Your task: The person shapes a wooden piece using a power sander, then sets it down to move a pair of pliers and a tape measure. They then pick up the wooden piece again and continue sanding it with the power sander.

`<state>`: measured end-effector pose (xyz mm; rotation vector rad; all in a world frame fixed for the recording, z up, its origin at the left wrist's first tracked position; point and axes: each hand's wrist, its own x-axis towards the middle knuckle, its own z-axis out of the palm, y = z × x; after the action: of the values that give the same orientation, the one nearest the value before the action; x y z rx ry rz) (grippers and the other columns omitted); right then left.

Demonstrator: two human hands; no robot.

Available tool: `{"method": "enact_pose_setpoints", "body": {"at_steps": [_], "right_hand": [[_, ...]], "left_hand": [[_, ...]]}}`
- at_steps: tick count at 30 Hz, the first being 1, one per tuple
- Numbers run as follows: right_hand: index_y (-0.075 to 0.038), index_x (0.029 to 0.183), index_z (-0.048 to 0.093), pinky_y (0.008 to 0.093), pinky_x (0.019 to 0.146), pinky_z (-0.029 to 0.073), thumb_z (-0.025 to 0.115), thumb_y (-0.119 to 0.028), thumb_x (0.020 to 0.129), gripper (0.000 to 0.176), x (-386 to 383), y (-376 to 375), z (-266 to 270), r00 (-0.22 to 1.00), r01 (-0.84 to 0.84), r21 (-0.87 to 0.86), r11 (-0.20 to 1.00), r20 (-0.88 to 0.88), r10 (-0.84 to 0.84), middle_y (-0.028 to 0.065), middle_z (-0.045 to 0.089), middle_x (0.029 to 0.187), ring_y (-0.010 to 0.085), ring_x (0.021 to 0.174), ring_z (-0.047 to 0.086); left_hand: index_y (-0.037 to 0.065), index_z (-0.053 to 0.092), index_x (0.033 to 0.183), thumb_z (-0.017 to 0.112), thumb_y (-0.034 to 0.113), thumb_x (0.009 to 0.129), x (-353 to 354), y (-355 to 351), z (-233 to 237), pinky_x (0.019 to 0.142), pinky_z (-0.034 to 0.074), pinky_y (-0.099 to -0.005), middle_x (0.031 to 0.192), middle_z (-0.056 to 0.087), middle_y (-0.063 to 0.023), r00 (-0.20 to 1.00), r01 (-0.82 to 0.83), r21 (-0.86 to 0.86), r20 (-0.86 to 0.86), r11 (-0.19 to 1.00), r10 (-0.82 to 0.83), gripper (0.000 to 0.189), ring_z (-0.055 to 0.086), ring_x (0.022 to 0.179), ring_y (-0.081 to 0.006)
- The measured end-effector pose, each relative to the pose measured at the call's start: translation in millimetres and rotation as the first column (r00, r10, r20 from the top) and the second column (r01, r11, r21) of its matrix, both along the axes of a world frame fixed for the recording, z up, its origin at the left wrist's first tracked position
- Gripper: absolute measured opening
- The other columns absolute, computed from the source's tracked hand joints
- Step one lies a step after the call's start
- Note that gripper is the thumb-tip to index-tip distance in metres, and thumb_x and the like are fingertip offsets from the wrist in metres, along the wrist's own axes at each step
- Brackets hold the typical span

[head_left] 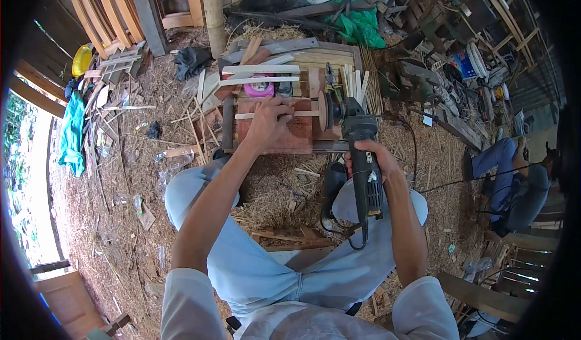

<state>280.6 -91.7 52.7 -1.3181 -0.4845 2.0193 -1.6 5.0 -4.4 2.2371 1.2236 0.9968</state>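
Observation:
My right hand [376,157] is wrapped round the black body of an angle grinder [364,188]. Its round disc [324,111] stands on edge at the right end of a thin wooden strip [306,113]. With fingers bent over it, my left hand [272,121] presses that strip onto a reddish-brown board [296,139] on the low workbench. Behind the board sits a pink tape measure [259,88], with two pale strips [260,70] lying across it. Pliers [330,78] and upright-looking thin sticks [357,82] lie to the right.
The grinder's cord [351,238] loops down by my right knee. Wood scraps and shavings cover the ground [136,158]. Another person [514,182] sits at the far right. Green plastic [360,28] and a bamboo post [213,16] are behind the bench.

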Motion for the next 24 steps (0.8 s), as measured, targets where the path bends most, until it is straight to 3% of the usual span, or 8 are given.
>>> {"method": "enact_pose_setpoints", "body": {"at_steps": [14, 17, 19, 21, 22, 23, 24], "right_hand": [[0.004, 0.093, 0.057, 0.0341, 0.062, 0.057, 0.067, -0.024, 0.08, 0.032, -1.5, 6.2, 2.7, 0.999, 0.025, 0.005, 1.0, -0.044, -0.025, 0.0147, 0.065, 0.082, 0.0228, 0.066, 0.066], [0.004, 0.091, 0.058, 0.0344, 0.062, 0.057, 0.066, -0.024, 0.081, 0.031, -6.0, 4.7, 18.5, 0.988, 0.15, 0.119, 0.982, -0.039, -0.146, 0.0147, 0.065, 0.08, 0.0231, 0.065, 0.065], [0.003, 0.09, 0.059, 0.0344, 0.06, 0.057, 0.065, -0.026, 0.081, 0.032, 6.3, 11.9, 18.3, 0.995, 0.064, 0.135, 0.989, -0.088, -0.052, 0.0139, 0.064, 0.077, 0.0228, 0.063, 0.065], [0.002, 0.09, 0.06, 0.0341, 0.058, 0.056, 0.065, -0.028, 0.081, 0.032, 10.1, 15.1, 19.0, 0.993, 0.117, 0.23, 0.966, -0.057, -0.107, 0.0128, 0.064, 0.075, 0.0223, 0.062, 0.065], [0.001, 0.09, 0.06, 0.0329, 0.056, 0.055, 0.064, -0.03, 0.081, 0.033, 12.8, 15.3, 20.5, 0.996, 0.085, 0.193, 0.978, -0.052, -0.077, 0.0119, 0.064, 0.073, 0.0215, 0.061, 0.064], [0.001, 0.09, 0.06, 0.0329, 0.056, 0.055, 0.064, -0.03, 0.081, 0.033, 13.4, 14.8, 20.4, 0.996, 0.085, 0.198, 0.976, -0.058, -0.075, 0.0119, 0.064, 0.073, 0.0215, 0.061, 0.064], [0.001, 0.089, 0.06, 0.0325, 0.056, 0.054, 0.064, -0.03, 0.081, 0.032, 12.4, 15.4, 18.8, 0.995, 0.096, 0.183, 0.978, -0.042, -0.089, 0.012, 0.064, 0.073, 0.0214, 0.06, 0.064]], "left_hand": [[0.007, 0.07, 0.091, 0.068, 0.008, 0.075, -3.7, 8.9, -19.7, 0.083, 0.039, -0.0421, 0.095, 0.061, -0.0038, 0.998, 0.052, 0.057, 0.024, 0.997, -0.054, 0.016, 0.053, 0.098, -0.0269], [0.007, 0.069, 0.094, 0.067, 0.009, 0.077, -1.3, 11.4, -1.4, 0.078, 0.042, -0.0397, 0.094, 0.06, -0.0062, 0.994, 0.078, 0.147, 0.057, 0.986, -0.088, 0.018, 0.055, 0.092, -0.0278], [0.007, 0.068, 0.096, 0.067, 0.009, 0.079, 3.7, 10.3, 29.0, 0.075, 0.044, -0.0379, 0.093, 0.059, -0.0083, 0.992, 0.084, 0.201, 0.076, 0.976, -0.101, 0.017, 0.056, 0.088, -0.0282], [0.003, 0.065, 0.097, 0.063, 0.011, 0.087, 9.4, 5.1, 57.7, 0.067, 0.045, -0.034, 0.087, 0.06, -0.0104, 0.893, -0.112, -0.018, 0.437, 0.994, 0.108, 0.012, 0.057, 0.076, -0.0233], [-0.002, 0.061, 0.093, 0.058, 0.014, 0.092, 10.5, 7.3, 66.0, 0.064, 0.044, -0.0321, 0.078, 0.061, -0.0101, 0.79, -0.185, -0.221, 0.546, 0.958, 0.279, 0.016, 0.053, 0.069, -0.0159], [-0.002, 0.061, 0.093, 0.058, 0.014, 0.092, 8.7, 10.2, 61.0, 0.064, 0.044, -0.0321, 0.078, 0.061, -0.0101, 0.792, -0.188, -0.214, 0.544, 0.959, 0.277, 0.016, 0.053, 0.069, -0.0159], [-0.005, 0.061, 0.092, 0.058, 0.013, 0.092, 3.4, 18.2, 45.3, 0.062, 0.044, -0.0306, 0.076, 0.061, -0.0093, 0.698, -0.23, -0.29, 0.616, 0.929, 0.365, 0.018, 0.053, 0.067, -0.0137]]}}
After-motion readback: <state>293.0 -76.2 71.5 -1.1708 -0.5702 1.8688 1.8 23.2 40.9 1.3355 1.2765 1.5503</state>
